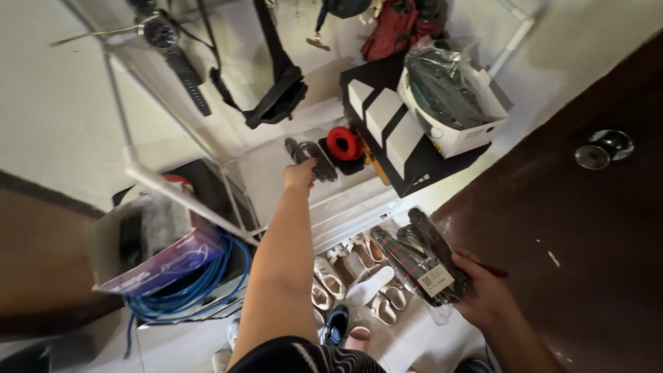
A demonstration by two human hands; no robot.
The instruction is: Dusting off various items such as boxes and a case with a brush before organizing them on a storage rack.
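Slippers [312, 159] on the white shelf [359, 200], at twelve o'clock, sit pinched in the left hand [299, 176], best lifted level, while the right hand [483, 293] clasps a bagged pair [418, 259] at four o'clock.

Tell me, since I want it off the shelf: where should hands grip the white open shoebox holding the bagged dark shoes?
Grip the white shoebox by its two long side walls, coming from the front: it overhangs the black striped box, and the plastic-bagged shoes bulge over the top.
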